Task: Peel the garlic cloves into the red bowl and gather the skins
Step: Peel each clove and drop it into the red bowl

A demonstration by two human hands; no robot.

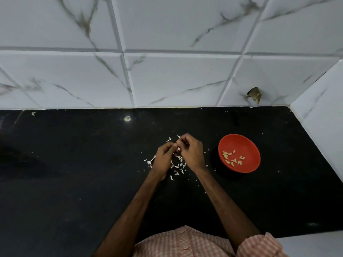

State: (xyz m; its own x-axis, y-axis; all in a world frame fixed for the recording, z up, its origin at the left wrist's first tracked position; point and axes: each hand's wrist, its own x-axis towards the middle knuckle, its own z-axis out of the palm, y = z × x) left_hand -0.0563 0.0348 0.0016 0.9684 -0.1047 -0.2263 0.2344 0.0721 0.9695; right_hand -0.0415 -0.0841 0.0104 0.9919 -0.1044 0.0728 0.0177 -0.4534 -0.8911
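The left hand [164, 155] and right hand [191, 151], fingers curled, pinch one garlic clove [176, 145] between them.

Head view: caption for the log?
Left hand and right hand pinch a clove over skins; peeled cloves lie in the red bowl.

I can read no text, label, brand, number or sign from here. The red bowl [239, 142] is plain, and the wall tiles [176, 76], the worktop [74, 154] and the checked shirt [185, 243] carry no writing that I can make out.
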